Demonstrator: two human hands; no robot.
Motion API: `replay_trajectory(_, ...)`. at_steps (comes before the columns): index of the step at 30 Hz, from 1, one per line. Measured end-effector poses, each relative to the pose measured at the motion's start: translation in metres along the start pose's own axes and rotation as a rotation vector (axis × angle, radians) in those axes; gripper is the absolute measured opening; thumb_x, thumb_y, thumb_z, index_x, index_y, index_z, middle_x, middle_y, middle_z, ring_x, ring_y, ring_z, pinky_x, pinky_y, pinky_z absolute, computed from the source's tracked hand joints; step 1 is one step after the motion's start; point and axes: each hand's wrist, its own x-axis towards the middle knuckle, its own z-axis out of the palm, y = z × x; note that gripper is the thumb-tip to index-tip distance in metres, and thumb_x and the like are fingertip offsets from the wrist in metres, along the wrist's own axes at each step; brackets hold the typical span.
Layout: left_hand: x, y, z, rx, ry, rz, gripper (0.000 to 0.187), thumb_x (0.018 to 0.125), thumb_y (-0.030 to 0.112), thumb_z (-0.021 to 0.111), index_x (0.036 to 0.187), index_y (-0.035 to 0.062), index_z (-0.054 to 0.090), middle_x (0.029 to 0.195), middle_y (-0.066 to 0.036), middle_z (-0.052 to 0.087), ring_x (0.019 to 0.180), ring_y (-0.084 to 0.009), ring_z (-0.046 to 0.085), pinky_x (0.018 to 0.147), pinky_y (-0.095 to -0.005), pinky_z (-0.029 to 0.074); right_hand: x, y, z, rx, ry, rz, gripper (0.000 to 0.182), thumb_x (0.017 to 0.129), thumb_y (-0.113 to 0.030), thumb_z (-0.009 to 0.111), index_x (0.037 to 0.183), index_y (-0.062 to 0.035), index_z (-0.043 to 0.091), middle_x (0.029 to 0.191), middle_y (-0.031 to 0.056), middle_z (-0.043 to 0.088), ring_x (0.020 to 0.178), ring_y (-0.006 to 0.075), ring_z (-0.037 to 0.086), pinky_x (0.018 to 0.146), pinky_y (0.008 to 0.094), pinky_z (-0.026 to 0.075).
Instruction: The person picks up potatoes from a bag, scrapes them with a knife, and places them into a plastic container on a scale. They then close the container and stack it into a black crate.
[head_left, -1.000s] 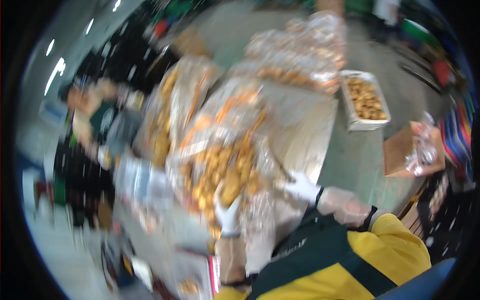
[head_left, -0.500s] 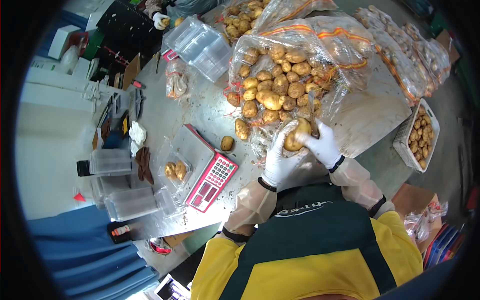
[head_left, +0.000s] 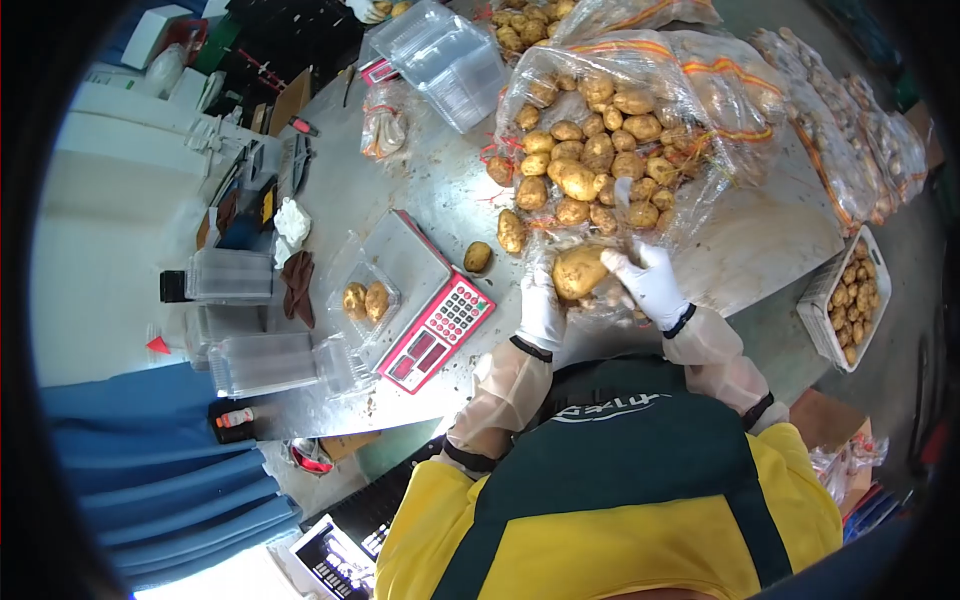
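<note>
A large potato [head_left: 580, 273] is held between my two white-gloved hands, just in front of my apron. My left hand [head_left: 542, 308] grips it from the left side. My right hand [head_left: 651, 288] touches its right side with thumb and fingers. Right beyond them lies an opened clear plastic bag [head_left: 690, 205] spilling many potatoes [head_left: 597, 152]. One loose potato [head_left: 477, 257] lies on the table to the left, beside a red and white scale [head_left: 437, 335]. On the scale sits an open clear plastic box [head_left: 373, 272] with two potatoes inside.
Stacked clear boxes [head_left: 445, 70] stand at the back, and more clear boxes [head_left: 262, 365] at the left edge. A white crate [head_left: 822, 335] of potatoes stands to the right. Filled bags [head_left: 835, 130] lie at the back right. Another person's gloved hand [head_left: 368, 10] shows at the top.
My view has shifted, so the table's things sit further right and mostly higher. The potato has turned in my hands, and my right hand has moved toward its right side.
</note>
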Motion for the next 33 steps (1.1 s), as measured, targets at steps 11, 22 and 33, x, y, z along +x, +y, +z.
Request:
replay_trajectory(11, -0.022, -0.01, -0.045, -0.282, -0.362, -0.299, 0.072, 0.086, 0.07, 0.042, 0.124, 0.0085, 0.049, 0.082, -0.009, 0.057, 0.046, -0.0115, 0.044, 0.037, -0.0227, 0.035, 0.016, 0.006, 0.009, -0.039, -0.117, 0.106, 0.014, 0.091, -0.015, 0.063, 0.09, -0.001, 0.065, 0.07, 0.0005, 0.06, 0.045, 0.004, 0.046, 0.038, 0.0221, 0.035)
replay_trajectory(22, -0.035, 0.0, -0.069, -0.482, -0.291, -0.197, 0.07, 0.088, 0.07, 0.037, 0.12, 0.0091, 0.051, 0.086, -0.009, 0.059, 0.048, -0.0124, 0.043, 0.04, -0.0234, 0.031, 0.016, -0.003, 0.058, -0.15, -0.268, 0.092, 0.024, 0.09, -0.023, 0.065, 0.099, -0.0011, 0.062, 0.066, 0.0001, 0.057, 0.046, 0.0048, 0.047, 0.038, 0.0202, 0.033)
replay_trajectory(33, -0.058, 0.113, -0.229, 0.301, 1.078, 0.804, 0.056, 0.095, 0.043, 0.05, 0.131, -0.0004, 0.046, 0.12, -0.022, 0.056, 0.107, -0.0306, 0.055, 0.09, -0.0411, 0.045, 0.026, 0.02, 0.08, -0.163, -0.347, 0.197, 0.023, 0.093, -0.017, 0.059, 0.112, -0.0031, 0.061, 0.073, 0.004, 0.063, 0.047, 0.0052, 0.049, 0.039, 0.0193, 0.033)
